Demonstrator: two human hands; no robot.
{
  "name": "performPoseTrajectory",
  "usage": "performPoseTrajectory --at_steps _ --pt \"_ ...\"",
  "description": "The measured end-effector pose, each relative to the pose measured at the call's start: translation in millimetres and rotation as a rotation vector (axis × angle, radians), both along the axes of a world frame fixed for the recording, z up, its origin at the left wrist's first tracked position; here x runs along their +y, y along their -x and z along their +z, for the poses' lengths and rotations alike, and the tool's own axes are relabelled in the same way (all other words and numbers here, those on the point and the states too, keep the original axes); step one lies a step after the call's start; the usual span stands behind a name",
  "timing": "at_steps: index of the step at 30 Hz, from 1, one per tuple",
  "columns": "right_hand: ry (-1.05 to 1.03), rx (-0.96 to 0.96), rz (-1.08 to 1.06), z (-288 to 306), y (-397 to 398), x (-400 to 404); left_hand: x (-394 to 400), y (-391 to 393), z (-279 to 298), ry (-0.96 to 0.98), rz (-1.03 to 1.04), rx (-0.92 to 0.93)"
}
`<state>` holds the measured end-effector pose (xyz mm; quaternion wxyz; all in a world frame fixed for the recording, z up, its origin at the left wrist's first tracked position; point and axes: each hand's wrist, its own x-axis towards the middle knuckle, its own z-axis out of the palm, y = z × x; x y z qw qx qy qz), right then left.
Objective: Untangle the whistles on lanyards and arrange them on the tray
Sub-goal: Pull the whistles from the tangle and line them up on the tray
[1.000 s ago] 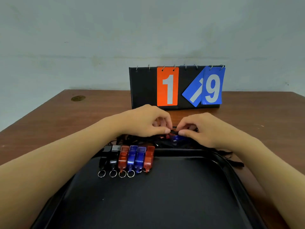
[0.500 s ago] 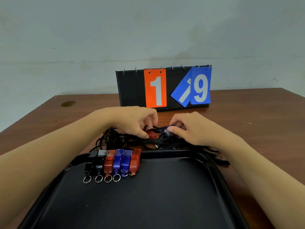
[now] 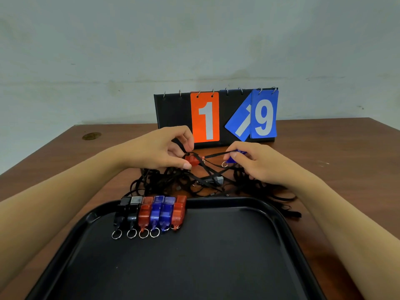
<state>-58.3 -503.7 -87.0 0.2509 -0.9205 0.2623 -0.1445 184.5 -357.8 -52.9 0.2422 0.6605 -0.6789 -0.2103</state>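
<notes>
Brown wooden table (image 3: 54, 161) against a pale wall, with a flip scoreboard (image 3: 216, 118) standing just beyond your hands and showing an orange 1 and blue 9; only the head view to go on. Your left hand (image 3: 160, 151) has fingers and thumb curled round a red whistle (image 3: 192, 160), lifted a little off the pile. Your right hand (image 3: 255, 162) pinches a blue whistle (image 3: 233, 158) with its split ring hanging just below the fingertips. One black lanyard strand (image 3: 216, 155) runs taut between the two grips. Directly beneath both grips lies the lanyard tangle (image 3: 194, 180), with a grey-ended whistle (image 3: 218, 179) buried in it. Nearer you than the grips, the black tray (image 3: 259, 210) holds a row of six sorted whistles (image 3: 151, 213) along its far left rim, side by side, rings pointing your way. Handling judgement: the whistles look like light, hard plastic, smooth enough to slip, so keep hold of the bodies, not the rings. The cords look thin, limp and snag-prone; pulling the taut strand harder will likely cinch the knot. Better to slacken, then feed one whistle back through its loop. Most of the tangle seems unsorted.
</notes>
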Motion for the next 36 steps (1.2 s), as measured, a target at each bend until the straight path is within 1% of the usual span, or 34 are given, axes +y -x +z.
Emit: performPoseTrajectory --at_steps 3,6,9,11,13,14,17,18,21,24,28,31,33,36 --pt "0.025 0.001 -0.045 0.2 0.6 -1.4 2.2 -2.5 1.8 0.015 0.013 0.001" --pt "0.028 -0.044 -0.118 1.2 2.9 -6.7 3.9 -5.6 1.0 0.034 0.041 0.011" --pt "0.008 -0.02 -0.094 5.1 6.9 -8.5 3.2 -9.0 -1.1 0.057 0.066 -0.038" --pt "-0.083 0.008 -0.081 10.5 9.2 -5.1 2.5 -9.3 -1.7 0.074 0.066 -0.067" --pt "-0.186 -0.024 -0.102 14.5 10.1 -1.7 2.9 -8.4 -1.3 0.102 0.076 -0.059" --pt "-0.172 -0.06 -0.119 14.9 9.6 -1.0 3.0 -7.3 -1.1 0.118 0.087 -0.054" --pt "0.053 -0.213 -0.178 12.6 7.6 -1.8 2.4 -5.9 0.0 0.157 0.109 -0.057" --pt "0.092 -0.259 -0.187 11.9 6.7 -1.2 2.2 -4.3 0.3 0.163 0.115 -0.047" --pt "0.104 -0.319 -0.18 11.5 4.4 1.7 1.5 1.3 1.6 0.187 0.131 0.052" --pt "0.075 -0.344 -0.176 11.5 2.3 5.5 1.2 8.1 5.5 0.26 0.133 0.127" --pt "0.034 -0.356 -0.202 11.4 0.6 7.2 3.2 18.7 11.9 0.327 0.087 0.105" --pt "0.012 -0.38 -0.22 12.4 0.0 8.5 5.0 26.2 15.5 0.375 0.078 0.04" --pt "-0.007 -0.385 -0.211 12.9 0.1 9.3 10.7 28.0 17.4 0.341 0.05 0.041" --pt "-0.06 -0.392 -0.176 14.6 0.7 12.6 24.3 25.2 17.5 0.282 -0.007 -0.071"
